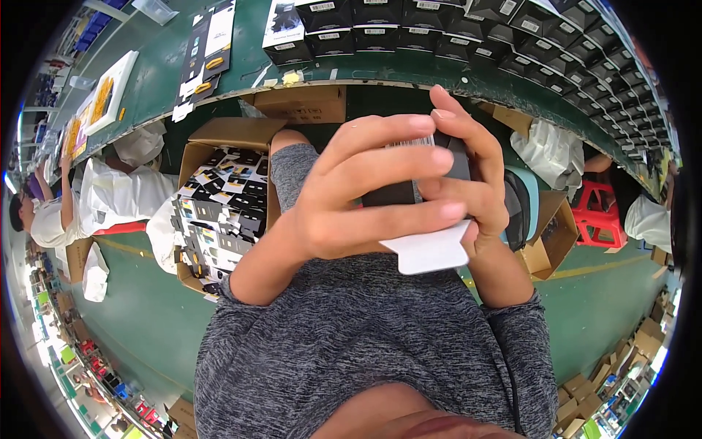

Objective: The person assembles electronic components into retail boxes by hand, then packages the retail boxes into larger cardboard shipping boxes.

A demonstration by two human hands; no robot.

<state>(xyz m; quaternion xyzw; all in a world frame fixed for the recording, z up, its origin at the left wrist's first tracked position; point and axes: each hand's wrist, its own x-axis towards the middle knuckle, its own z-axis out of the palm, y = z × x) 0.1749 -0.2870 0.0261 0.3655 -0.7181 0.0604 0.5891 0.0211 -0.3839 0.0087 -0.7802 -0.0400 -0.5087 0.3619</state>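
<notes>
Left hand (333,197) and right hand (484,201) clasp a black carton (391,193); uneven finger pressure could crease its protruding white flap (431,253).

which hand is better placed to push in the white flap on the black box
Likely the left hand: its lowest visible finger crosses the black box just above the white flap. The right hand holds the box, with two fingertips raised away from the flap.

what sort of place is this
Likely a factory packing area: stacked black boxes in rows on a green workbench, an open cardboard carton full of printed packaging, and a co-worker farther along.
</notes>
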